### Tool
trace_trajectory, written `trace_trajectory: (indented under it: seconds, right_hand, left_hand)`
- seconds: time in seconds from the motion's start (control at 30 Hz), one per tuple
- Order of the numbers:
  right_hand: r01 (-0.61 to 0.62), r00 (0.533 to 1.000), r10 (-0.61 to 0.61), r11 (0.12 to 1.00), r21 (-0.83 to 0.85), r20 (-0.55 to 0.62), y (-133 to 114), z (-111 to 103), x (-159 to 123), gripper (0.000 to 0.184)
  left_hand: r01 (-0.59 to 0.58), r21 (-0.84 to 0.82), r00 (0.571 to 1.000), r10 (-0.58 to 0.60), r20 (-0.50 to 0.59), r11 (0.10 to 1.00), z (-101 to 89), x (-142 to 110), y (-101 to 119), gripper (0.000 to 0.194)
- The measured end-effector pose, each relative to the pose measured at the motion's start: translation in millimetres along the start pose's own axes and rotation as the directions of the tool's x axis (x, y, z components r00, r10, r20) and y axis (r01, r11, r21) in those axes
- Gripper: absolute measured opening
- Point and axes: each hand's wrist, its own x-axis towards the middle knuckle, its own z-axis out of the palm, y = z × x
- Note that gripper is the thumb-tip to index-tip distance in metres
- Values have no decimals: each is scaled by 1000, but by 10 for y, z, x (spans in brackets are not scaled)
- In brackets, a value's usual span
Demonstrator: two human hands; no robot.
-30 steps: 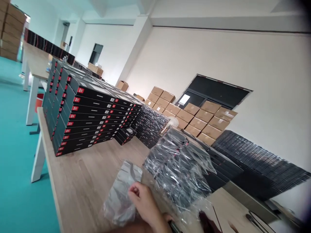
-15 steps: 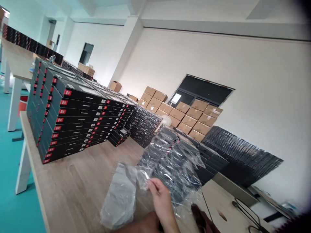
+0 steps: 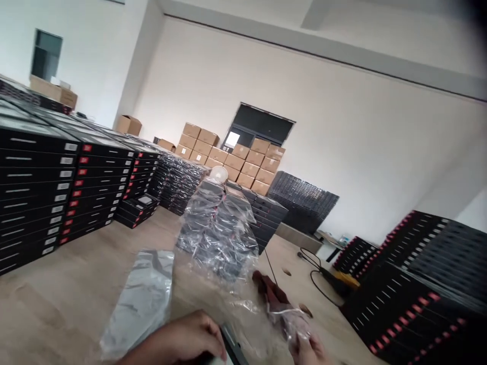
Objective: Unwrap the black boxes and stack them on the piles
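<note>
My left hand (image 3: pixel 192 337) is low in the middle of the view, its fingers curled at the edge of a dark flat object (image 3: pixel 233 345) that is mostly cut off by the bottom edge. My right hand (image 3: pixel 310 351), partly cut off, pinches a clear plastic bag (image 3: pixel 292 322). Behind that bag lies a crumpled dark reddish-brown cloth (image 3: pixel 269 289). To the left of my hands a flat stack of clear plastic bags (image 3: pixel 142 294) rests on the wooden table (image 3: pixel 68 299). Beyond my hands stands a stack of dark boxes in clear wrapping (image 3: pixel 220 228).
Black boxes with red marks (image 3: pixel 99 185) are stacked high at left, and more black boxes (image 3: pixel 403 299) at right. A black cable (image 3: pixel 317 263) lies on the right-hand tabletop. Brown cartons (image 3: pixel 243 165) are piled near the wall.
My right hand has moved right and down, away from the bag stack, with a clear plastic bag. My left hand and the dark flat object have come into view. The camera has turned right.
</note>
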Motion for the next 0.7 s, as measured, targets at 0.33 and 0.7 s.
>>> trace_trajectory:
  seconds: [0.33, 0.7]
  right_hand:
    - [-80, 995, 76, 995, -60, -66, -212, 21, -92, 22]
    - [532, 829, -445, 813, -236, 339, -443, 179, -306, 26]
  left_hand:
    - [-63, -317, 988, 13, -157, 946, -303, -24, 134, 36]
    - [-278, -74, 906, 236, -351, 958, -284, -53, 244, 14]
